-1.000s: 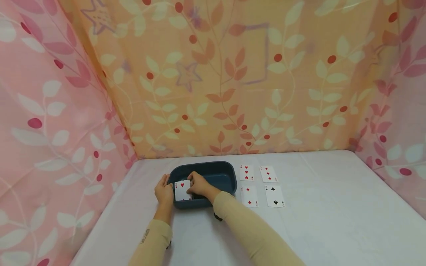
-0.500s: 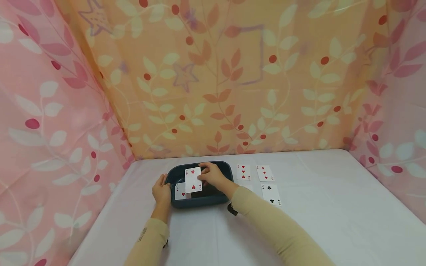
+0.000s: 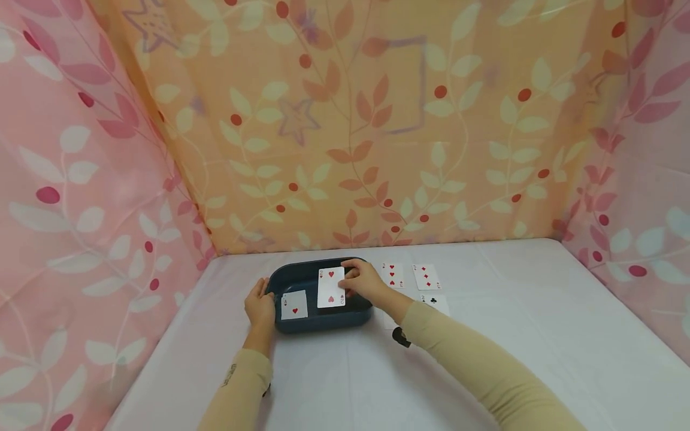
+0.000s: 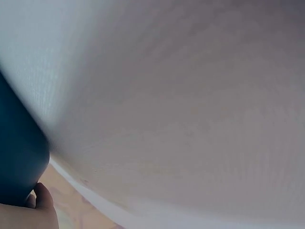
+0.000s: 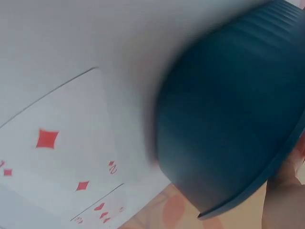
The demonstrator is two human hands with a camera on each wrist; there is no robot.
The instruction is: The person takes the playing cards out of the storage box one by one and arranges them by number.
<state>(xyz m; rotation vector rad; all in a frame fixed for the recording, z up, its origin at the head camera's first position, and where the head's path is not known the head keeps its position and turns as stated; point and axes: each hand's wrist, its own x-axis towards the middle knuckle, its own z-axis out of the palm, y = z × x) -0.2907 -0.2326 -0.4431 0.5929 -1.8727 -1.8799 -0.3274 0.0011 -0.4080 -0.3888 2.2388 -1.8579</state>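
Observation:
My left hand (image 3: 259, 305) grips the left end of a dark blue plastic tub (image 3: 323, 326), thumb at the rim. In the left wrist view, fingers (image 4: 44, 195) of that hand bend against the tub wall (image 4: 19, 148). Between thumb and fingers, my right hand (image 3: 369, 282) pinches the right edge of a two of hearts (image 3: 330, 287), face up over the right half of the tub. An ace of hearts (image 3: 293, 306) lies face up inside at the left end, with another card's edge showing behind it.
Right of the tub, face up on the white tablecloth (image 3: 517, 335), lie a three of hearts (image 3: 393, 275), a three of diamonds (image 3: 426, 277) and a two of clubs (image 3: 434, 302). My right forearm mostly hides a two of diamonds (image 5: 62, 157). A patterned curtain (image 3: 334, 149) stands behind.
My right hand has lifted the two of hearts off the cards at the tub's left end and carried it right, uncovering the ace of hearts. My left hand keeps its place on the tub.

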